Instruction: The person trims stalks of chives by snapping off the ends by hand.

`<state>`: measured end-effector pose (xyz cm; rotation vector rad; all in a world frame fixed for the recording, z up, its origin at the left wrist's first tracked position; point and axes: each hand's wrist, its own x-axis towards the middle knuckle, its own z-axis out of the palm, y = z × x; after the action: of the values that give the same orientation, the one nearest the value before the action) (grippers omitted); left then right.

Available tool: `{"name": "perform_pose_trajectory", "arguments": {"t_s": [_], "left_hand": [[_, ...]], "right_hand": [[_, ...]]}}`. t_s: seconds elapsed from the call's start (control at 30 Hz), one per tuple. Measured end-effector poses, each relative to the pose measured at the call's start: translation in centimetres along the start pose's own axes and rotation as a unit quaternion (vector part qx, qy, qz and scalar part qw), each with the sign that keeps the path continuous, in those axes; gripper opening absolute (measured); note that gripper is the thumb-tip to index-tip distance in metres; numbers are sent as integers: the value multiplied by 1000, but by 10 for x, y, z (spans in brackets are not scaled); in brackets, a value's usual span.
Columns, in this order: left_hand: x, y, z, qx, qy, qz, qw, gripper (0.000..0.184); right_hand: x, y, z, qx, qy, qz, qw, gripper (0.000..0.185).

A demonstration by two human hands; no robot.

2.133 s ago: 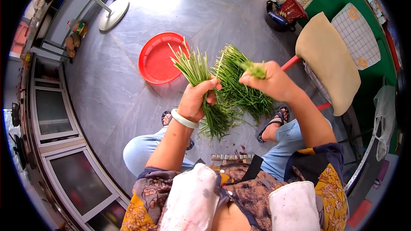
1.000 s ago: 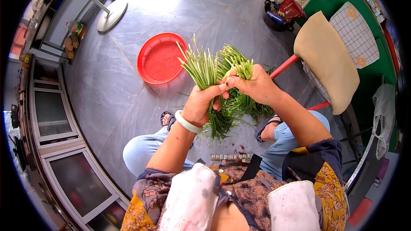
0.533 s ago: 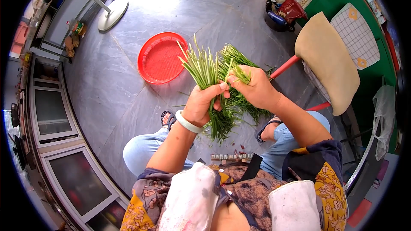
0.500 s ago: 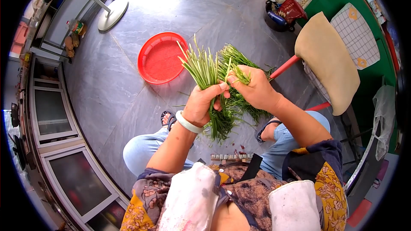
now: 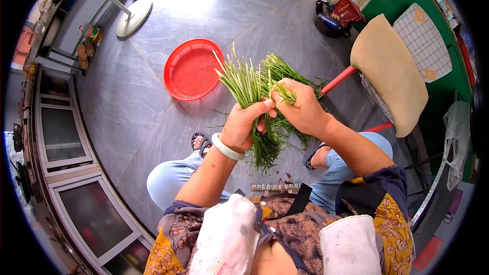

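My left hand, with a pale bangle at the wrist, is wrapped round a thick bunch of long green stalks. Their pale ends point up and the dark green leaves hang below the fist. Touching it on the right, my right hand is closed on a small tuft of light green stalks. Behind both hands a pile of the same greens lies on the grey floor, partly hidden by the right hand. A round red basket stands on the floor to the left of the pile.
At the right is a chair with a tan pad and red legs. A dark pot with packets stands at the upper right, and a white fan base at the upper left. Cabinets line the left side.
My right hand, apart from the left at first, has come in beside it with the small tuft. Since half a second ago both hands have shifted only slightly.
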<state>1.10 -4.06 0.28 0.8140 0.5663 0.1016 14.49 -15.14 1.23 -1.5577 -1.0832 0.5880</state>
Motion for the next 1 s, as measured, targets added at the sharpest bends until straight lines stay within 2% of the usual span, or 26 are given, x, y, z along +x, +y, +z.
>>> {"name": "perform_pose_trajectory", "arguments": {"t_s": [0.1, 0.3, 0.4, 0.5, 0.6, 0.63, 0.7, 0.8, 1.0], "left_hand": [[0, 0, 0, 0, 1, -1, 1000, 13], [1, -1, -2, 9, 23, 3, 1000, 14], [2, 2, -5, 9, 28, 2, 1000, 14], [1, 2, -4, 19, 22, 10, 1000, 15], [2, 0, -5, 19, 28, 13, 999, 15], [3, -2, -7, 16, 32, 12, 999, 15], [5, -2, -10, 15, 39, 18, 999, 15], [5, 0, -8, 24, 52, 24, 998, 15], [8, -2, -10, 34, 57, 26, 997, 15]], "right_hand": [[1, -3, -2, 12, -5, 13, 1000, 7], [8, 4, -14, -145, -17, -78, 986, 10], [11, 2, -19, -137, -40, -73, 987, 13], [11, 0, -22, -103, -60, -23, 993, 13], [10, 7, -23, -27, -95, 21, 995, 7], [10, 7, -25, 34, -97, 82, 991, 7], [13, 0, -29, 153, -100, 200, 963, 6], [15, -2, -31, 316, -67, 285, 903, 4], [18, -6, -38, 375, -22, 253, 892, 7]]}}
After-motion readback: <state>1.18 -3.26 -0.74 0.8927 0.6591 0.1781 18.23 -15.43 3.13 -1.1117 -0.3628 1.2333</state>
